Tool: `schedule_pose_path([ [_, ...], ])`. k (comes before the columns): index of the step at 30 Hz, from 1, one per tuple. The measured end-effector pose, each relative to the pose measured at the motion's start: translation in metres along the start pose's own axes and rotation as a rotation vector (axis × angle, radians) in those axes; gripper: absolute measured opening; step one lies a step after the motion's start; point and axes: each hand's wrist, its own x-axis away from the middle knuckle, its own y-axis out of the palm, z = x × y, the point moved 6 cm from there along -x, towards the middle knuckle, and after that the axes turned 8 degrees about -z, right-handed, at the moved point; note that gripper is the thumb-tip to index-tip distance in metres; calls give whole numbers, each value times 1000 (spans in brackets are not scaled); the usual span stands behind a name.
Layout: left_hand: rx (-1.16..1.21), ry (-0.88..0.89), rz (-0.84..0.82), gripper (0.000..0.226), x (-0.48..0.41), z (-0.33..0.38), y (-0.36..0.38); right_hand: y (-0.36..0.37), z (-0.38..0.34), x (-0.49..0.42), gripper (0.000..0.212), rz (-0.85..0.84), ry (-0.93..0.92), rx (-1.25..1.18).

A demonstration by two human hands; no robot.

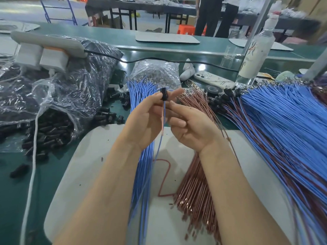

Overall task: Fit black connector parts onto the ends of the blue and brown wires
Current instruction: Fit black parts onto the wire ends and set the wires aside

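On a green workbench (14,183), a pale grey mat (85,165) is laid beneath the forearms. Beyond it a second green bench and dark tables are seen, with two standing people (215,16) near an orange stool (185,29). A black connector (163,95) is pinched between the thumb and fingers of the left hand (144,121), raised above the mat at the centre. Its long axis is roughly upright, and a blue wire (164,112) is seen dropping straight down from its lower end. The right hand (192,128) is held just beside it with fingers curled; whether a wire is gripped cannot be told. A blue wire bundle (141,183) and a brown wire bundle (194,191) are laid lengthwise on the mat. A large clear bag (74,71) at the left is filled with black parts, some spilled (51,133) from its mouth. A smaller bag (155,71) is set behind the hands.
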Motion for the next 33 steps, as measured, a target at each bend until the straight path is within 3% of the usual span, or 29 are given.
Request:
schedule_pose_path([
  [7, -119, -29, -15, 27, 1, -2, 4, 1, 9, -2, 26, 23, 50, -155],
  [9, -114, -3, 6, 16, 2, -1, 6, -4, 8, -3, 25, 110, 27, -95],
  [11, -124, 40, 72, 9, 4, 0, 2, -19, -6, 1, 18, 340, -114, 176],
  [13, -551, 63, 242, 9, 6, 4, -9, -30, -33, 19, 14, 638, -359, 546],
  [15, -1050, 86, 404, 8, 7, 11, -16, -33, -53, 37, 13, 770, -600, 607],
  [17, -1202, 135, 418, 10, 7, 11, -14, -34, -62, 47, 11, 768, -753, 510],
  [20, -1306, 159, 379, 15, 6, 9, -9, -30, -65, 49, 5, 719, -843, 459],
  [33, -1420, 70, 371, 18, 5, 4, -6, -20, -68, 55, 8, 735, -921, 515],
])
